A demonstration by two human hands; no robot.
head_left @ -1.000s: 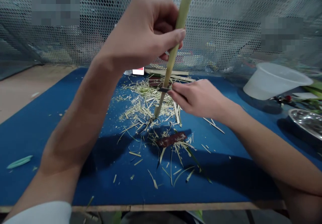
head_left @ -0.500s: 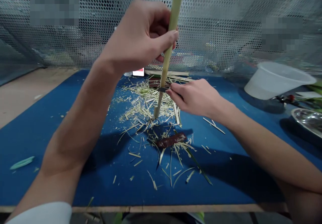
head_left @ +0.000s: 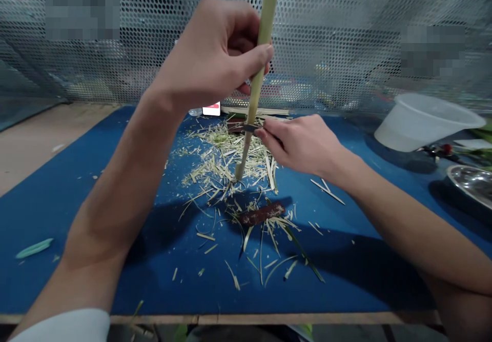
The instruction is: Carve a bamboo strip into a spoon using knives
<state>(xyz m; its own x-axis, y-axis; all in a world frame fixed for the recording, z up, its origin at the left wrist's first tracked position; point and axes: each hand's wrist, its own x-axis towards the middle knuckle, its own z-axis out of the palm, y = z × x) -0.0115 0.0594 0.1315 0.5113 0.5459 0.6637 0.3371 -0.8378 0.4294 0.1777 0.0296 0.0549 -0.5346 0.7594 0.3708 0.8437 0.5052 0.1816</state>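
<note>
My left hand [head_left: 221,57] is closed round a long pale green bamboo strip [head_left: 268,19], held nearly upright, its top leaning a little right. The lower part is cut thinner, with a wider stub at the bottom end. That end stands among the shavings, apparently touching the mat. My right hand [head_left: 307,142] is closed on a small knife, and the dark blade [head_left: 251,127] lies across the strip where it narrows; the handle is hidden in my fingers. Pale shavings [head_left: 215,170] are strewn about the strip's foot. Nearer me lies a dark red-brown block [head_left: 263,214].
A blue mat [head_left: 115,285] covers the table. At the right stand a white plastic tub [head_left: 415,124] and a metal bowl [head_left: 472,180]. A folded teal item [head_left: 34,248] lies far left. A perforated metal screen [head_left: 346,39] rises behind, with a lit phone screen [head_left: 211,108] before it.
My right hand and the knife blade have moved slightly up along the bamboo strip. The strip's top has shifted up very little, and my left hand keeps its hold.
</note>
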